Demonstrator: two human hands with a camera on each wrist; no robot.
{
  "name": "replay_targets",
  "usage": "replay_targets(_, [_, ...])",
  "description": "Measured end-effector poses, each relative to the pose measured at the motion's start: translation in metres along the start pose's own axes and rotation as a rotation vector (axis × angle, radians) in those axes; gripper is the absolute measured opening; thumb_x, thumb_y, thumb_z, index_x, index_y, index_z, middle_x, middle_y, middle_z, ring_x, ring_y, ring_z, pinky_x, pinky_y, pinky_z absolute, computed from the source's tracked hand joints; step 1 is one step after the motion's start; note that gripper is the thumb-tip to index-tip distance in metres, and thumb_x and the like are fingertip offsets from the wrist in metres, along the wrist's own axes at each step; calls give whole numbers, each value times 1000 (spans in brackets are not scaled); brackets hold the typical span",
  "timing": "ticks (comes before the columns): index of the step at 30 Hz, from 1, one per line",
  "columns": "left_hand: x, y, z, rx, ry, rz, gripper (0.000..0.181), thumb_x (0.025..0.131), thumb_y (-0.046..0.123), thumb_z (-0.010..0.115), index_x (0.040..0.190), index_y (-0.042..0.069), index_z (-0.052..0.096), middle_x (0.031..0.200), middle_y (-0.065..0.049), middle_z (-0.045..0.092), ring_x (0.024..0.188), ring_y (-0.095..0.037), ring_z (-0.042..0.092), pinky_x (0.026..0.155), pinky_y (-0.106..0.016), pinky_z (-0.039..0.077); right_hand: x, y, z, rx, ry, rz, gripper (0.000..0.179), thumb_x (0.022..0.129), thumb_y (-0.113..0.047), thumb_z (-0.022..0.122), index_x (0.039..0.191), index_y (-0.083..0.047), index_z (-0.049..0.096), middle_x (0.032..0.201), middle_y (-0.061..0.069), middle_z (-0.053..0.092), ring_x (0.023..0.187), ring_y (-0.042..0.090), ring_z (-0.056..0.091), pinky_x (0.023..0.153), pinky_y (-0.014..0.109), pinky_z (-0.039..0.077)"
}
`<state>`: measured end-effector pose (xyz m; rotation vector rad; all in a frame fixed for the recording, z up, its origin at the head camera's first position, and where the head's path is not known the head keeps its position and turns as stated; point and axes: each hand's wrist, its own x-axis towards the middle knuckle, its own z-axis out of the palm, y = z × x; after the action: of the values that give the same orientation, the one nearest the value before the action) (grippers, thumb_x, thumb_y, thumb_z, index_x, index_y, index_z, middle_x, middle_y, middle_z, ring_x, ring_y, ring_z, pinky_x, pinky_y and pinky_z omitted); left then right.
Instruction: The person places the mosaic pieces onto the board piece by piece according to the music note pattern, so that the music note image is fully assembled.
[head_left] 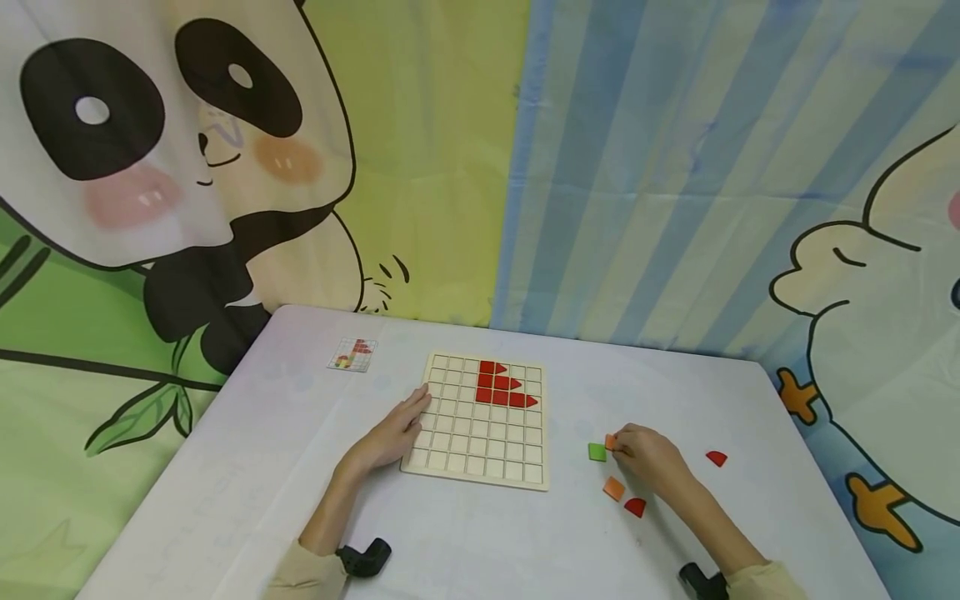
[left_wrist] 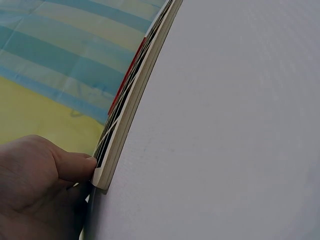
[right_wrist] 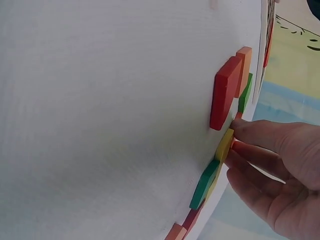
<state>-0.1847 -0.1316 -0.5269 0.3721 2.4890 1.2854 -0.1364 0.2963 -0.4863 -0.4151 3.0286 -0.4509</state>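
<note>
A square wooden grid board (head_left: pixel 472 442) lies on the table, with red tiles (head_left: pixel 495 395) in three rows ending in points near its top. My left hand (head_left: pixel 390 433) rests against the board's left edge with its fingers extended. In the left wrist view the thumb (left_wrist: pixel 77 166) presses at the board's corner. To the right of the board, my right hand (head_left: pixel 651 454) pinches an orange tile (head_left: pixel 610 442), partly hidden by its fingertips. Beside that hand lie a green square (head_left: pixel 597 452), another orange square (head_left: pixel 614 488) and a red quarter-round tile (head_left: pixel 635 507).
A small pattern card (head_left: pixel 352 355) lies at the table's back left. Another red tile (head_left: pixel 716 458) sits right of my right hand. In the right wrist view, a yellow piece (right_wrist: pixel 224 146) and a teal piece (right_wrist: pixel 204 185) stand near the fingers. Printed curtains hang behind the table.
</note>
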Motion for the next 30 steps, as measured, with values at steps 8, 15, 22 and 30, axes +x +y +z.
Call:
replay_targets(8, [-1, 0, 0, 9, -2, 0, 55, 108, 5, 42, 161, 1, 28, 174, -10, 13, 161, -35, 6, 130, -57, 8, 1, -3, -1, -9, -12, 14, 6, 84, 1, 81, 87, -3, 78, 90, 3, 72, 79, 15, 64, 75, 34, 62])
replay_targets(15, [-1, 1, 0, 16, -3, -2, 55, 108, 5, 42, 162, 1, 28, 174, -10, 12, 161, -35, 6, 130, -57, 8, 2, 0, -1, 5, -15, 2, 7, 83, 1, 81, 87, -4, 78, 89, 2, 72, 78, 14, 63, 75, 35, 62])
replay_targets(22, [-2, 1, 0, 12, -2, -4, 55, 109, 5, 41, 161, 1, 27, 174, -10, 12, 161, -36, 5, 130, -57, 7, 3, 7, 2, 63, 32, -22, 9, 83, 2, 81, 85, -5, 77, 85, -1, 71, 74, 11, 60, 67, 26, 57])
replay_targets(30, [0, 0, 0, -22, 1, -7, 55, 108, 5, 41, 162, 1, 27, 175, -9, 12, 162, -34, 5, 130, -57, 6, 0, 13, 7, 6, 111, -80, 12, 79, 2, 84, 81, -8, 77, 82, 1, 75, 72, 12, 64, 64, 25, 57])
